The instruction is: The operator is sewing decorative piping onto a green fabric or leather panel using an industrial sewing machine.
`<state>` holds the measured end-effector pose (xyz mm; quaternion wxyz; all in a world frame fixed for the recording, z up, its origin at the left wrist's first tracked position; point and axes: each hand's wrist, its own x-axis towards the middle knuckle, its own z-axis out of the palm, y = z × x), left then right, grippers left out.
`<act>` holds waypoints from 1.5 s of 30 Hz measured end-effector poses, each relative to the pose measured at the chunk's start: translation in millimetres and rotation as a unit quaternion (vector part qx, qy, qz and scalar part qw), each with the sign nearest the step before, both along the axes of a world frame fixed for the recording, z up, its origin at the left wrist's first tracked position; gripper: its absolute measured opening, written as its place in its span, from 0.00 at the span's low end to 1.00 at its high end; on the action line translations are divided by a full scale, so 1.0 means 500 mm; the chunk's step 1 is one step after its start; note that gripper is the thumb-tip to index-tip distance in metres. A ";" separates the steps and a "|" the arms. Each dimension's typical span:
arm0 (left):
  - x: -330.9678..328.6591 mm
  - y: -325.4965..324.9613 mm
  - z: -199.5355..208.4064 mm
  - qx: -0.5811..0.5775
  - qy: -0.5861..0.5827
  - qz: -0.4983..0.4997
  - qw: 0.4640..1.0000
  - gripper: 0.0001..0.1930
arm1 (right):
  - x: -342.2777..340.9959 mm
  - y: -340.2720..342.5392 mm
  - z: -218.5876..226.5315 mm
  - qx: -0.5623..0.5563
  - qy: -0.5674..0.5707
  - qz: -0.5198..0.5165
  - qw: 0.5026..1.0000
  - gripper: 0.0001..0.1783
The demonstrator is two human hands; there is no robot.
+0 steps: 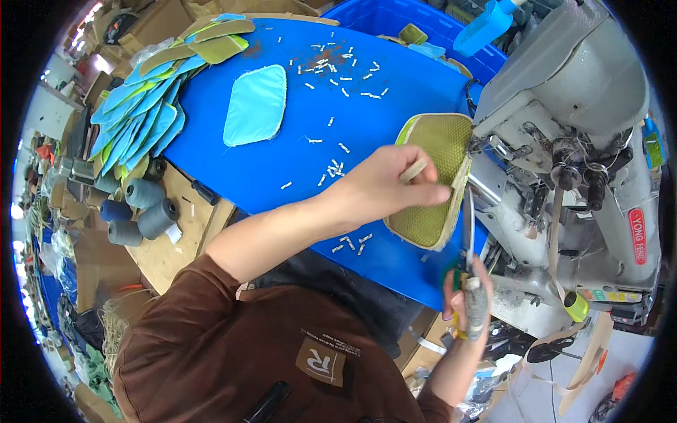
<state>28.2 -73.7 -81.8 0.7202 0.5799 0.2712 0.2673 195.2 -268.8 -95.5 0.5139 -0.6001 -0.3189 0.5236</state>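
Observation:
My left hand (391, 180) reaches over an olive mesh panel (427, 225) with a pale bound edge. A short cream strip of tape (415, 169) is pinched in its curled fingers. The panel lies on the blue table, its right edge against the sewing machine (557, 134). My right hand (465, 299) grips a pair of scissors (468, 236) below the machine arm. Their blades point up beside the panel's lower right edge, and one handle is wrapped in grey material. How far the blades are apart is hard to make out.
Cut tape scraps (328, 67) lie scattered over the blue table (204, 155). A light-blue panel (255, 106) lies apart from a heap of blue and olive panels (144, 106) at the left. Thread cones (156, 218) stand nearby. A blue crate (381, 21) is behind.

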 end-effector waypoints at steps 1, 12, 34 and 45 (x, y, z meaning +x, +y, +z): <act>0.013 0.008 0.006 0.018 0.003 0.003 1.000 0.09 | -0.024 -0.008 -0.020 0.026 0.049 -0.009 0.998 0.38; 0.035 0.013 0.022 -0.133 -0.032 -0.078 0.988 0.10 | -0.106 -0.035 -0.040 0.076 0.235 0.041 0.968 0.39; 0.042 0.019 -0.003 -0.167 -0.066 -0.102 0.978 0.10 | -0.103 -0.013 -0.021 0.083 0.314 0.047 0.945 0.42; 0.041 0.011 -0.001 -0.080 -0.036 -0.081 0.993 0.10 | -0.133 0.018 0.016 0.083 0.452 -0.066 0.886 0.40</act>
